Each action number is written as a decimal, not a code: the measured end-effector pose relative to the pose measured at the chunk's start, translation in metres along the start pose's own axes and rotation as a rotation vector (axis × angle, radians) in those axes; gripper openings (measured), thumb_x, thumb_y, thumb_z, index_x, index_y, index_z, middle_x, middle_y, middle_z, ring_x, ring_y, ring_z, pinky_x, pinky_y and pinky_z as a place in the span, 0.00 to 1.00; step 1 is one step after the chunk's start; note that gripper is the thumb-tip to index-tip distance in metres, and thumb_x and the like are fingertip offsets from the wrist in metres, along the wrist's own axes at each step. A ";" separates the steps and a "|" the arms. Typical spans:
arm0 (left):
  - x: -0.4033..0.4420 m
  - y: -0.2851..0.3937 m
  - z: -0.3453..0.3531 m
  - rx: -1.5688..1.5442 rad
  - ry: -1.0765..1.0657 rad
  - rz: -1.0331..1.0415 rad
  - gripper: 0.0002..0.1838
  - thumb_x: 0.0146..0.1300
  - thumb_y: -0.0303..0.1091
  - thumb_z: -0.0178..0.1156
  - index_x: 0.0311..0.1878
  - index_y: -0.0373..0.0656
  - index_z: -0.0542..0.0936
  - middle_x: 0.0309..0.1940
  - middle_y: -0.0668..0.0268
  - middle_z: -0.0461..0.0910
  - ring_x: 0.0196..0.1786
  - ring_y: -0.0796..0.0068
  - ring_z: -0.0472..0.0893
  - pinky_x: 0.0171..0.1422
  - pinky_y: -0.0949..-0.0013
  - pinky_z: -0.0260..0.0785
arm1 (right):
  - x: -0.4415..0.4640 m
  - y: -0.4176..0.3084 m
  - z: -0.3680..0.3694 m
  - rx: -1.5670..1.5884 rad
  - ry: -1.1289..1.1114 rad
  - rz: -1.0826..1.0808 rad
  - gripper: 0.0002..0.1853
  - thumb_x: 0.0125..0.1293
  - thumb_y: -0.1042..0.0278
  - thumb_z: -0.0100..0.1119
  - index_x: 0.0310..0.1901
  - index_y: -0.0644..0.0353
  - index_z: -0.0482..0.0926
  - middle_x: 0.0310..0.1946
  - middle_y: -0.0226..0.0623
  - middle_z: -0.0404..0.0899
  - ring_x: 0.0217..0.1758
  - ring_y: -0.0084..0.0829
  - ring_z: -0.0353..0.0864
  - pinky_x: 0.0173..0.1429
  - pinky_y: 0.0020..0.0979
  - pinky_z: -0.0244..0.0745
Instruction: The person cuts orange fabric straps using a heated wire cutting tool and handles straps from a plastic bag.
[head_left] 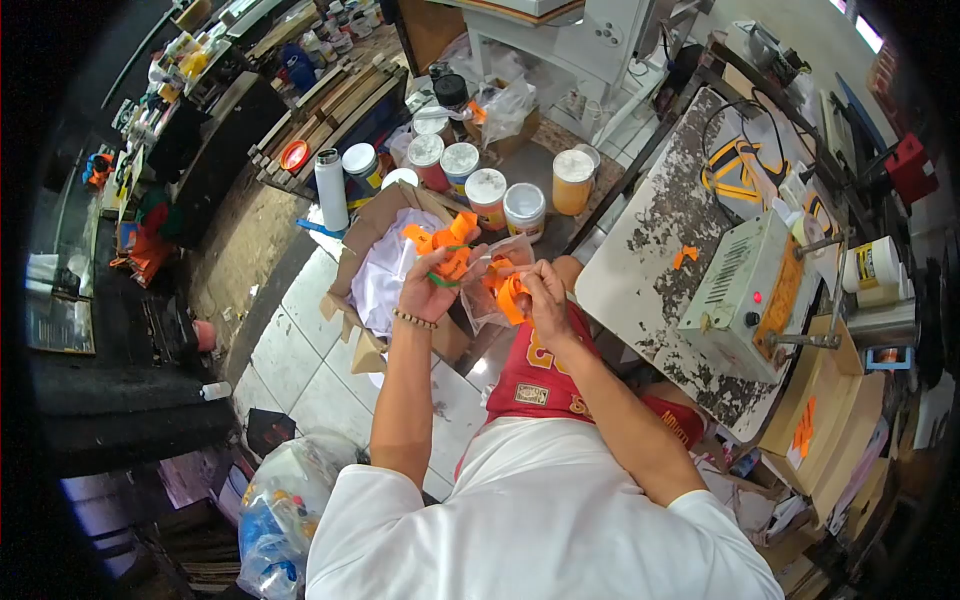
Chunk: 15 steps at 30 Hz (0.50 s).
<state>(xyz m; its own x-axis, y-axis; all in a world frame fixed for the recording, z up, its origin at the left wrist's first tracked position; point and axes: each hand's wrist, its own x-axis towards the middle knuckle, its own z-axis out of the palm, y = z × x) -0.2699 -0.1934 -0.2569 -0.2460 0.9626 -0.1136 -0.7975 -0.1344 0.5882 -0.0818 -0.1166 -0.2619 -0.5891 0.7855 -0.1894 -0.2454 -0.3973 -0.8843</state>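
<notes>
My left hand, with a beaded bracelet at its wrist, is closed around a bunch of bright orange strips. A thin green edge shows by its fingers. My right hand pinches another looped orange strip. A clear plastic bag hangs between both hands, with more orange inside or behind it; which hand bears it I cannot tell. Just beyond my left hand stands an open cardboard box with white cloth in it.
Several paint tubs stand ahead, beside a white bottle. On my right, a stained worktable carries a metal machine with a lit red light and a small orange piece. A filled plastic bag sits lower left.
</notes>
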 end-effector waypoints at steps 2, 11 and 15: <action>0.002 -0.003 -0.024 0.064 -0.032 -0.066 0.32 0.67 0.40 0.58 0.71 0.41 0.62 0.66 0.55 0.71 0.64 0.57 0.75 0.58 0.55 0.77 | 0.004 0.007 -0.004 0.008 -0.014 0.004 0.08 0.71 0.65 0.51 0.33 0.54 0.69 0.31 0.23 0.73 0.26 0.10 0.65 0.28 0.16 0.62; -0.010 -0.011 -0.023 0.096 -0.168 -0.165 0.50 0.59 0.65 0.60 0.76 0.44 0.55 0.65 0.57 0.71 0.65 0.56 0.75 0.52 0.53 0.79 | 0.016 0.044 -0.022 -0.334 0.117 -0.084 0.10 0.67 0.65 0.56 0.32 0.58 0.66 0.25 0.28 0.65 0.26 0.22 0.67 0.33 0.28 0.69; -0.010 -0.006 -0.007 0.069 -0.187 -0.196 0.55 0.56 0.78 0.49 0.76 0.46 0.54 0.66 0.58 0.69 0.65 0.58 0.74 0.60 0.52 0.75 | 0.007 0.032 -0.007 -0.554 0.156 -0.224 0.09 0.67 0.66 0.55 0.38 0.63 0.71 0.31 0.39 0.76 0.37 0.35 0.79 0.43 0.36 0.75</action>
<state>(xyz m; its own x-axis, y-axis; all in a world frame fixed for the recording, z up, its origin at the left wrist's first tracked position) -0.2667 -0.2042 -0.2647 0.0204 0.9962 -0.0847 -0.7791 0.0689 0.6231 -0.0883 -0.1203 -0.2951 -0.4399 0.8981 0.0031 0.1113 0.0580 -0.9921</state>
